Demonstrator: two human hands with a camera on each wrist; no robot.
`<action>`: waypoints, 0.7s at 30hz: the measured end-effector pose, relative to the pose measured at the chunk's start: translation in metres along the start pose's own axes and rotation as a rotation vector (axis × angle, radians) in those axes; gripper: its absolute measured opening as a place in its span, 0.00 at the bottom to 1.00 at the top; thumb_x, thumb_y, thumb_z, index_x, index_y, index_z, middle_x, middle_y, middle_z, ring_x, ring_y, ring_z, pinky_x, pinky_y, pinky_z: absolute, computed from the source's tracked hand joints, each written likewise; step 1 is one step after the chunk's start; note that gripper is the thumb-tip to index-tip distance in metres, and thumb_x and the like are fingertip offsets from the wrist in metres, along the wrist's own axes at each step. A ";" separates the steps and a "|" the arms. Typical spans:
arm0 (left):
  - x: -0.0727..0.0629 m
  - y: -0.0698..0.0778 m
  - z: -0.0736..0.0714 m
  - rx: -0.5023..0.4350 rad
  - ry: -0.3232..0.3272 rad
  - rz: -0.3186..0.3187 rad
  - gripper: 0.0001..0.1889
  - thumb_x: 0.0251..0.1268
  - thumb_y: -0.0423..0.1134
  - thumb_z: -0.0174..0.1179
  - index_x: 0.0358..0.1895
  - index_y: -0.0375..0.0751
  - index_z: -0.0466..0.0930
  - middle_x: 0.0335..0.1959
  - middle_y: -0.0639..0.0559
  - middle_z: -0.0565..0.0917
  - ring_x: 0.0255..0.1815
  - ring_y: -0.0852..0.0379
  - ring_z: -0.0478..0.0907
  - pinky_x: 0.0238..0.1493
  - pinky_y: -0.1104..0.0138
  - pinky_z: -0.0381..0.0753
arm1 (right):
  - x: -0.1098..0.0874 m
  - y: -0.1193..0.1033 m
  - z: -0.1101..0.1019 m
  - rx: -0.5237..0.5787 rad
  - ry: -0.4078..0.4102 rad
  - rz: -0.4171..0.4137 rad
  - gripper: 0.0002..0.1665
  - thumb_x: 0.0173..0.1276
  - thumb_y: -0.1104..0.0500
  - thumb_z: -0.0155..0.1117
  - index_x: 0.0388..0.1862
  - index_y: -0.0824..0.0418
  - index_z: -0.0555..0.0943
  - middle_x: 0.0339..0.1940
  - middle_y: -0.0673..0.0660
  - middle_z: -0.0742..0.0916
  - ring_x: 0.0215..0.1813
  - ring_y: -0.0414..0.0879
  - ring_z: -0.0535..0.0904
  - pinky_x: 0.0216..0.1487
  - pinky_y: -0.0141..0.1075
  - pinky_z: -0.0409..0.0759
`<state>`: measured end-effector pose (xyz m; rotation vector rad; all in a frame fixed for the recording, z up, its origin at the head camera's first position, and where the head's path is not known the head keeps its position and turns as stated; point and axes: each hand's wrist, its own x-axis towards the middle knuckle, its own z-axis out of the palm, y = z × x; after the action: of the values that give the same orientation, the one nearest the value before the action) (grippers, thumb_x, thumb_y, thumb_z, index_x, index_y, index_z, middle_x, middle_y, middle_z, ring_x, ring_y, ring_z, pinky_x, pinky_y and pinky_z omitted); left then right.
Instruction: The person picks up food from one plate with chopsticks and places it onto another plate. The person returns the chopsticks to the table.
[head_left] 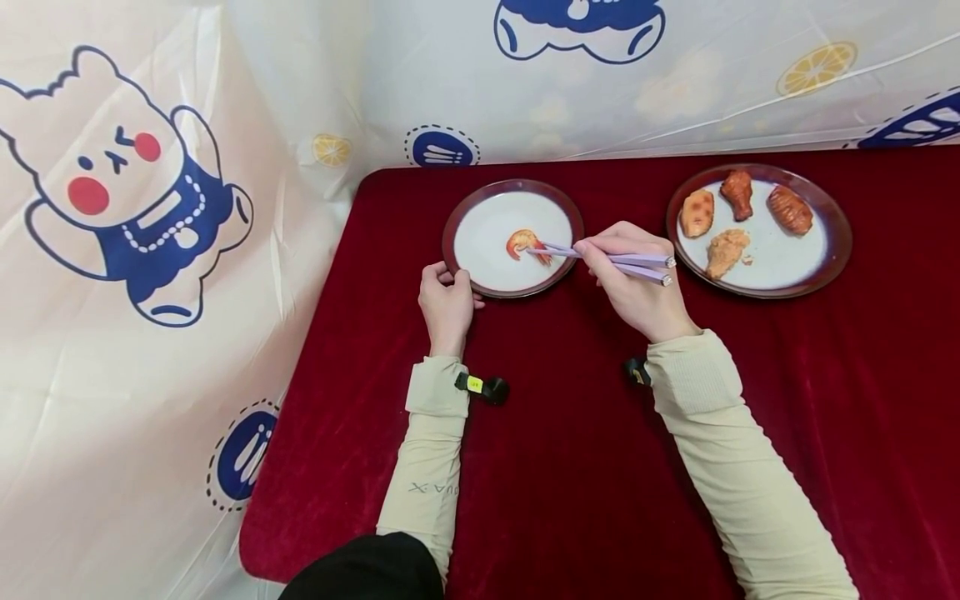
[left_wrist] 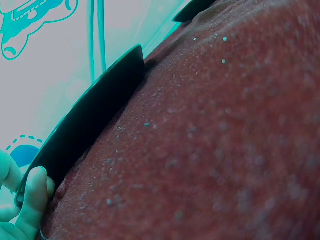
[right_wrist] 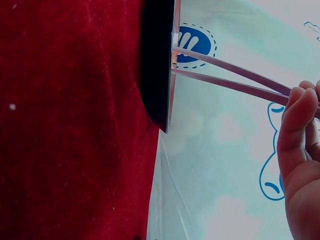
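Observation:
A shrimp (head_left: 522,242) lies curled on the small brown-rimmed plate (head_left: 487,221), right of its middle. My left hand (head_left: 447,308) grips this plate's rim at the lower left, the thumb (left_wrist: 36,192) along its outer side in the left wrist view. Between the fingers and thumb of my right hand (head_left: 633,279) is a pair of light purple chopsticks (head_left: 637,265). Their tips reach over the plate's right rim and meet the shrimp. In the right wrist view the chopsticks (right_wrist: 240,85) stand slightly apart toward the tips, and the plate's wall hides the shrimp.
To the right stands a larger brown-rimmed plate (head_left: 832,267) bearing a drumstick (head_left: 738,195), a browned wing-like piece (head_left: 790,209), a golden oval piece (head_left: 697,214) and a breaded piece (head_left: 726,252). Dark red cloth (head_left: 562,467) covers the table. A printed curtain (head_left: 450,75) hangs behind and left.

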<state>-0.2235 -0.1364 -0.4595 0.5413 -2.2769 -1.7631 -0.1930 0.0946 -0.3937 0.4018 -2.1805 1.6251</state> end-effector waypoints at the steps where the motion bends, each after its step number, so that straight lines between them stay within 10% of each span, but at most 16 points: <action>1: 0.000 0.000 0.000 -0.001 0.000 0.001 0.18 0.62 0.34 0.48 0.55 0.37 0.71 0.41 0.45 0.75 0.14 0.60 0.77 0.23 0.66 0.87 | 0.000 0.000 0.000 -0.001 -0.001 0.000 0.08 0.63 0.62 0.66 0.30 0.65 0.89 0.24 0.45 0.81 0.21 0.34 0.76 0.20 0.21 0.74; 21: 0.000 0.000 0.000 0.006 0.001 0.004 0.17 0.62 0.34 0.48 0.55 0.38 0.71 0.40 0.46 0.76 0.14 0.60 0.77 0.23 0.65 0.87 | 0.000 0.000 -0.002 -0.059 -0.014 -0.013 0.08 0.65 0.61 0.65 0.32 0.64 0.89 0.26 0.53 0.84 0.21 0.32 0.76 0.20 0.20 0.73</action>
<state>-0.2231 -0.1360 -0.4597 0.5382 -2.2812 -1.7548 -0.1927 0.0970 -0.3932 0.4109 -2.2256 1.5519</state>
